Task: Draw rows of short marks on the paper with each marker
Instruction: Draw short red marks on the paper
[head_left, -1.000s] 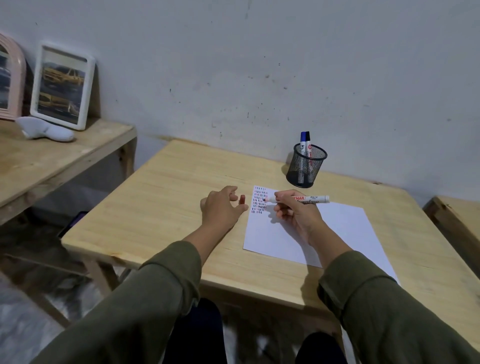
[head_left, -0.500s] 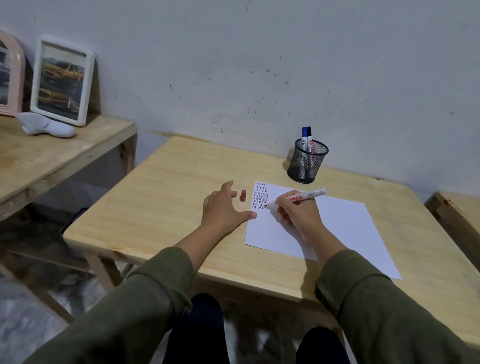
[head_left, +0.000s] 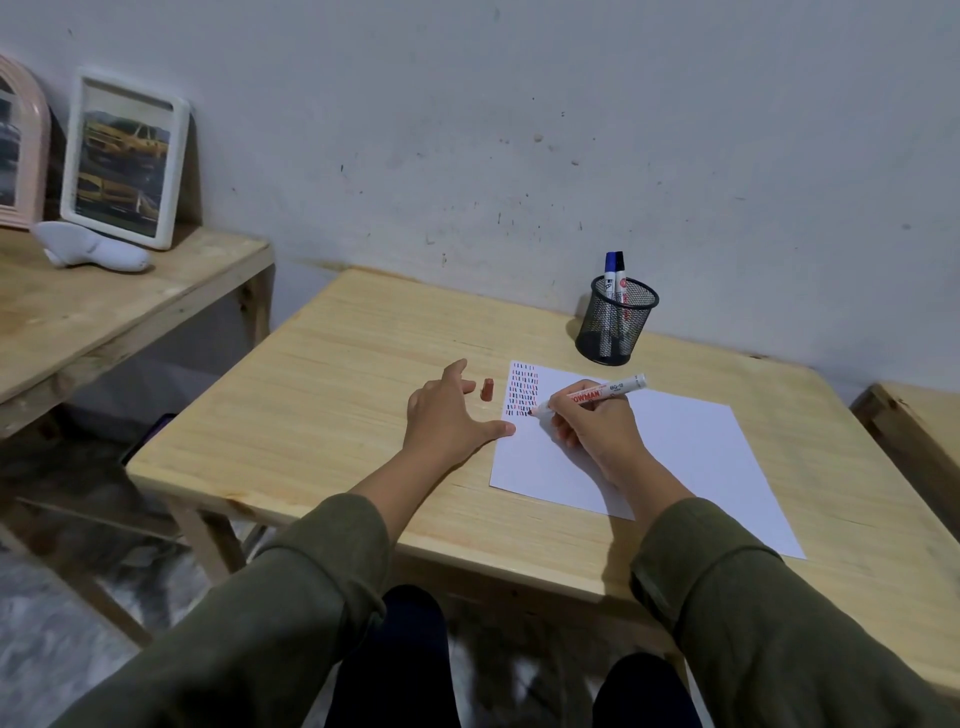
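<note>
A white paper sheet (head_left: 675, 457) lies on the wooden table (head_left: 332, 405), with rows of short red, blue and dark marks (head_left: 522, 391) in its far left corner. My right hand (head_left: 592, 426) grips a white marker with red lettering (head_left: 597, 393), its tip touching the paper just below the marks. My left hand (head_left: 449, 413) rests flat on the table with fingers spread, the thumb at the paper's left edge. A red cap (head_left: 487, 389) lies on the table just beyond its fingers.
A black mesh pen cup (head_left: 618, 325) holding a blue and a black marker stands behind the paper near the wall. A side table at the left carries a framed picture (head_left: 124, 158) and a white object (head_left: 93, 252). Another wooden surface (head_left: 919, 426) sits at right.
My right hand brought the marker down from level above the sheet until its tip met the paper. My left hand opened and settled flat, leaving the red cap lying beyond its fingers.
</note>
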